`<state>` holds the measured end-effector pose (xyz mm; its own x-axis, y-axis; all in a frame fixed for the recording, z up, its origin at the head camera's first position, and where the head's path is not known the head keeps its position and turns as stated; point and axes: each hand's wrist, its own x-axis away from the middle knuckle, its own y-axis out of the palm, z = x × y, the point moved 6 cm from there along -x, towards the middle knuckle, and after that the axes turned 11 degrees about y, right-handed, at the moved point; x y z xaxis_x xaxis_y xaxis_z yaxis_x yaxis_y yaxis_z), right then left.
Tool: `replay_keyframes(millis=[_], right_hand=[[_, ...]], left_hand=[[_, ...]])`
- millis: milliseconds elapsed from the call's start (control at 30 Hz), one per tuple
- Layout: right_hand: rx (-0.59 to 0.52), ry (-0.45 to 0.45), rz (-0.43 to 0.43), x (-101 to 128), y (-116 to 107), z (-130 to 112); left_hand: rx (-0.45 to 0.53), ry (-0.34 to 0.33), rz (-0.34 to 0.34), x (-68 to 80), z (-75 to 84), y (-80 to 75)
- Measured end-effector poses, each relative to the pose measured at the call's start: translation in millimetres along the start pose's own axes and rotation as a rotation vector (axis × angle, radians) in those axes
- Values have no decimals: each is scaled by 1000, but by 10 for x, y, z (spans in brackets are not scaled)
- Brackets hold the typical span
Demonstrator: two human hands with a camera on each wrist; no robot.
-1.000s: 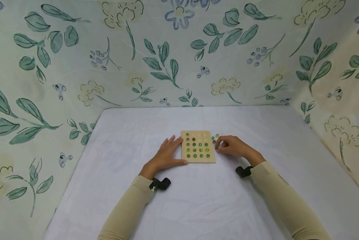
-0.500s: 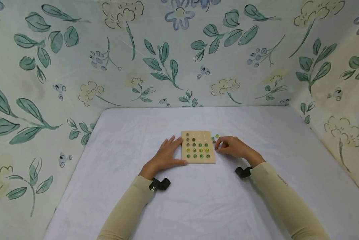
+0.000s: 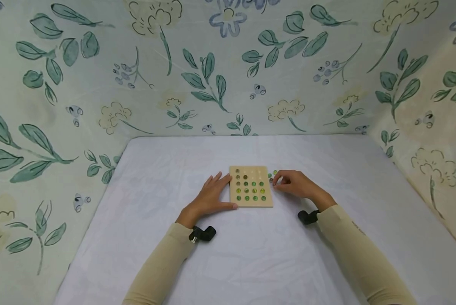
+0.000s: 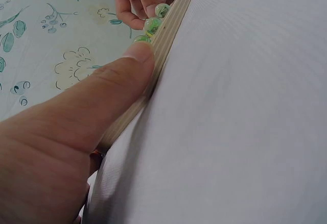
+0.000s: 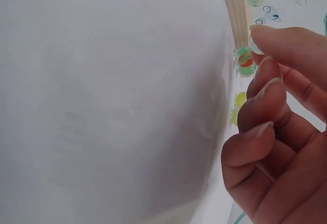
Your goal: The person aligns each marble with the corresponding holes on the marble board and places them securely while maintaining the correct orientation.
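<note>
Pinching a clear marble point(image 5: 254, 44), right hand point(image 3: 293, 184); left hand point(image 3: 212, 195) spread against pale wooden board point(image 3: 251, 187).

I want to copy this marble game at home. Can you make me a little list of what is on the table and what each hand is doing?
board: wooden board with dimples, most filled with green and yellow marbles, back row partly bare
loose marbles: a few marbles on the white cloth, right of the board
left hand: left hand flat against the board's left edge, thumb along the near side
right hand: right hand beside the loose marbles, fingers curled, pinching one marble
</note>
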<state>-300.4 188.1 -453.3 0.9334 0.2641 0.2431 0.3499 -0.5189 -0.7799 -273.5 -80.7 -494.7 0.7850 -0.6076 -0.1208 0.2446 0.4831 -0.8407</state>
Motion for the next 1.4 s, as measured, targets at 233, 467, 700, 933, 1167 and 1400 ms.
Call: replay_keyframes(millis=[233,467,700,933,1167,1400], right_hand=[[-18,-25,21,-77,-33,-105],[-47,-4,15,-162,-5,-211],[-67,-47,18,-286,46,-300],[-85,-44,3,-367,85,-347],[-72,-29,-6,-431,137,-388],[-65,-17,-27,-480,176,-411]], left_hand=[[-6,-3,-2,8,-19,-2],[5,2,-2,3,-4,-2],[-3,1,1,-2,-3,-6],[-5,-10,-21,-3,12,-16],[1,-7,-25,7,37,-27],[-4,-3,-26,9,27,-23]])
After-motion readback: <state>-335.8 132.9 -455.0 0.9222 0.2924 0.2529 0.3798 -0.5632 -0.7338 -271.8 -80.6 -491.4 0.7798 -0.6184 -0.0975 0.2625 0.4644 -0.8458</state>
